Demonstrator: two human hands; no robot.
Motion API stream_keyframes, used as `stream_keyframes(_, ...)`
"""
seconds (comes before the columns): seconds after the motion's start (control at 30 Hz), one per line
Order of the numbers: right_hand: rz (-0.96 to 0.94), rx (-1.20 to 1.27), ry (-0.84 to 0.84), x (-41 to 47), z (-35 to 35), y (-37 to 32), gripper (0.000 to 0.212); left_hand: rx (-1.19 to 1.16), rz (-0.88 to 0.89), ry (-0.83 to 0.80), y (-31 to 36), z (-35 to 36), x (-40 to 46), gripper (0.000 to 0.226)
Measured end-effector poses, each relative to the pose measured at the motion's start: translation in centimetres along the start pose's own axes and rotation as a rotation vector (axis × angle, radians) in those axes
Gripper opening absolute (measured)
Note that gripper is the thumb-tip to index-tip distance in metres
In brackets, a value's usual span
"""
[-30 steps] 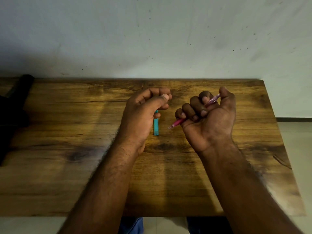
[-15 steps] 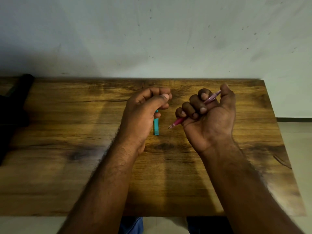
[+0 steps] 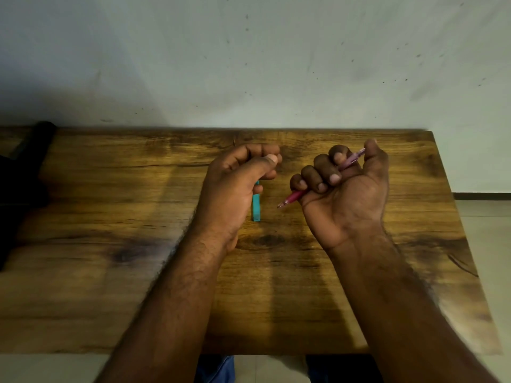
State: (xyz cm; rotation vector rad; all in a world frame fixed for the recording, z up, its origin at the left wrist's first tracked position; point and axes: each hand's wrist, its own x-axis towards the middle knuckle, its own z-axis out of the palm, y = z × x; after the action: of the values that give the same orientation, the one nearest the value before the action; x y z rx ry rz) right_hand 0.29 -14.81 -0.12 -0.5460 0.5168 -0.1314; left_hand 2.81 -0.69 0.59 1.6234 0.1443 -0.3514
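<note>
Item: pink pen (image 3: 318,182), slim, translucent barrel, tip bare, clenched in the right hand (image 3: 343,194) above mid-table (image 3: 110,272), nearer the far edge. Teal cap (image 3: 256,207), short, gripped by the left hand (image 3: 237,189). Risk: misaligned ends could jab fingers; a loose grip could drop either.

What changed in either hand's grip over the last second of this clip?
Very little. The right hand tipped slightly, lifting the rear end of the pink pen a touch toward the wall. Nothing was picked up or released. The left hand keeps its grip on the teal pen, which hangs down above the wooden table as before.
</note>
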Motion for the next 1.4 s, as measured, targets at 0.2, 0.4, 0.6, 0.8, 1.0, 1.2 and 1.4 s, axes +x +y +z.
stream_keyframes(0.2,-0.032,-0.020,0.016,0.0,0.1,0.0,0.051,-0.006,-0.003,-0.002,0.1,0.0,0.0,0.018)
stream_keyframes(0.4,-0.056,-0.103,-0.004,-0.3,0.2,0.1,0.052,0.010,-0.009,-0.006,0.1,0.0,-0.1,0.018)
stream_keyframes(0.6,-0.068,-0.153,-0.104,-0.5,0.7,0.2,0.055,0.015,-0.017,-0.008,0.2,0.0,-0.2,0.019)
stream_keyframes(0.8,-0.069,-0.228,-0.142,-0.7,0.9,0.3,0.055,0.011,-0.020,-0.002,0.3,0.1,-0.2,0.019)
stream_keyframes(1.0,-0.121,-0.349,-0.191,-0.9,1.1,0.6,0.053,0.001,-0.022,-0.006,0.3,0.1,-0.3,0.019)
stream_keyframes(1.2,-0.133,-0.385,-0.221,-1.2,1.3,0.7,0.053,0.003,-0.020,-0.006,0.4,0.1,-0.3,0.018)
stream_keyframes(1.4,-0.130,-0.404,-0.236,-1.1,1.0,0.7,0.057,-0.009,-0.021,-0.009,0.4,0.1,-0.3,0.018)
